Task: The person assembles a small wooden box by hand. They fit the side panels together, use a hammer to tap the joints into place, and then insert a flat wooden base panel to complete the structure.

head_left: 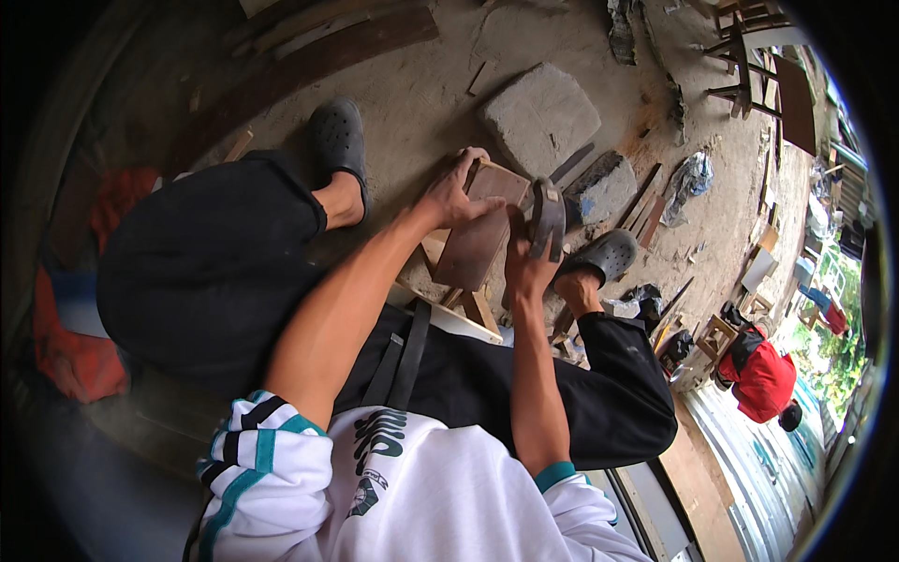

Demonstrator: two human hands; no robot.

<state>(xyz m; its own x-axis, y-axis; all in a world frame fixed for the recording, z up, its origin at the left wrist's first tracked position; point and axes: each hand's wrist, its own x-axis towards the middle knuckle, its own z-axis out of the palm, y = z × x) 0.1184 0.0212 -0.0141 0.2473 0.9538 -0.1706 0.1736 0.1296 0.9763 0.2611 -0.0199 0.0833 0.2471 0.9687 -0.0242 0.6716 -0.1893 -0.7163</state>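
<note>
A brown wooden piece [474, 249] with flat faces is tilted up between my legs, above some light wooden parts. My left hand [456, 194] grips its upper left side, the thumb lying across the face and the fingers over the far edge. Close to its right side, my right hand [530, 269] is closed on a dark tool [549, 225] with a thick curved head, which looks like a hammer. Its handle is mostly hidden by the hand. Below the brown piece, a pale board [456, 321] lies near my lap.
A broad stone slab [543, 114] and a smaller stone block [604, 187] lie on the floor ahead. Wood strips [644, 211] and crumpled plastic [690, 187] are to the right. Wooden chairs [749, 66] stand far right; a person in red [760, 375] is bent over lower down.
</note>
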